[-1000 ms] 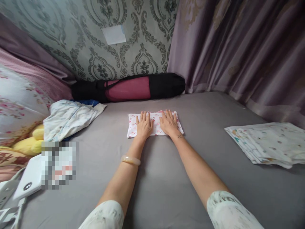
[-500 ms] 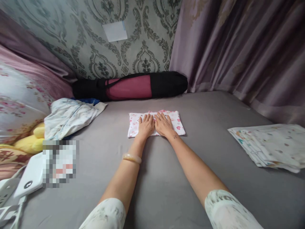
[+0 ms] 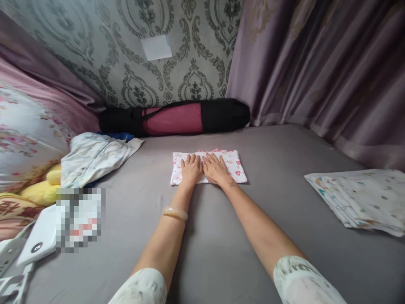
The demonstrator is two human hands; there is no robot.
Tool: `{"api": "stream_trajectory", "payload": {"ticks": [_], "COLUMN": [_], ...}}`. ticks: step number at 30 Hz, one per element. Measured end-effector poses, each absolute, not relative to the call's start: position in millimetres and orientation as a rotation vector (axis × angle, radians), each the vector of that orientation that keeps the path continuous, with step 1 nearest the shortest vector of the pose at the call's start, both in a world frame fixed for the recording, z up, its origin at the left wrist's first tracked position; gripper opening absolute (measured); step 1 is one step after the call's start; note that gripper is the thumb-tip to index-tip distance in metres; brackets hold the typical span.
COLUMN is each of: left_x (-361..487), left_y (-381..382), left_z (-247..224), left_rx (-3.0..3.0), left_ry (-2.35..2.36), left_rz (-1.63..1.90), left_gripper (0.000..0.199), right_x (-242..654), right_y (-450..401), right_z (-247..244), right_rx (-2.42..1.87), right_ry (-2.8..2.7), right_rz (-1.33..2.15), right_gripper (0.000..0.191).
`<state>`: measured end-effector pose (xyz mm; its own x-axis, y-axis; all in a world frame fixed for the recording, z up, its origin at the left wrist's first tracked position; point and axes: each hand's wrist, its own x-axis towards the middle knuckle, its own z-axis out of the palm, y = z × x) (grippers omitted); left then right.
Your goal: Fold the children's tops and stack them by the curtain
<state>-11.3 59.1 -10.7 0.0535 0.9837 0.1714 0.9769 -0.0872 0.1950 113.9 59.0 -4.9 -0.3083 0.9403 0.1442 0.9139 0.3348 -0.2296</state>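
Observation:
A folded white cloth with pink and red prints point(image 3: 236, 166) lies flat on the grey sheet point(image 3: 215, 236), and some pink shows along its far edge. My left hand point(image 3: 191, 169) rests palm down on its left-middle part, fingers stretched forward. Close beside it, my right hand point(image 3: 215, 169) is also laid flat on the cloth with the fingers spread. Neither hand grips the fabric. The palms hide the middle of the cloth. On my left forearm sits a pale bangle point(image 3: 175, 213).
A black and dark pink long bag point(image 3: 172, 119) lies along the wall. To the right is a stack of folded printed cloth point(image 3: 363, 198). At left are a crumpled light garment point(image 3: 95, 156), a yellow plush item point(image 3: 41, 190), a white device point(image 3: 44, 232) with a cable, and a floral pillow point(image 3: 28, 135).
My hands have slid slightly to the left on the cloth, still flat. The whole view has shifted a little, so everything appears slightly lower.

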Motion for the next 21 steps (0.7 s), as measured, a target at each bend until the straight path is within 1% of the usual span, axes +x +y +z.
{"api": "stream_trajectory", "payload": {"ticks": [4,9,13,18,21], "left_x": [-10,-9,-9,-13,-14], "left_y": [62,66,65,59,56], "left_z": [-8,-10,-10,-7,-8], "left_rx": [2.302,2.302,2.305,2.252,2.192], "left_ry": [2.139,2.051,2.054,2.228,2.269], "left_rz": [0.514,0.357,0.352,0.449,0.396], "left_gripper": [0.053,0.051,0.052,0.057,0.059], "right_x": [116,118,118,120,122], "right_y": [65,71,70,64,62], "right_z": [-3,-8,-9,-9,-13], "right_rx": [-1.674,-1.728,-1.712,-1.778,-1.823], "right_ry": [-2.302,-2.315,-2.309,-2.151,-2.116], "right_rz": [0.071,0.092,0.076,-0.041,-0.031], "right_gripper": [0.053,0.053,0.052,0.053,0.053]}}
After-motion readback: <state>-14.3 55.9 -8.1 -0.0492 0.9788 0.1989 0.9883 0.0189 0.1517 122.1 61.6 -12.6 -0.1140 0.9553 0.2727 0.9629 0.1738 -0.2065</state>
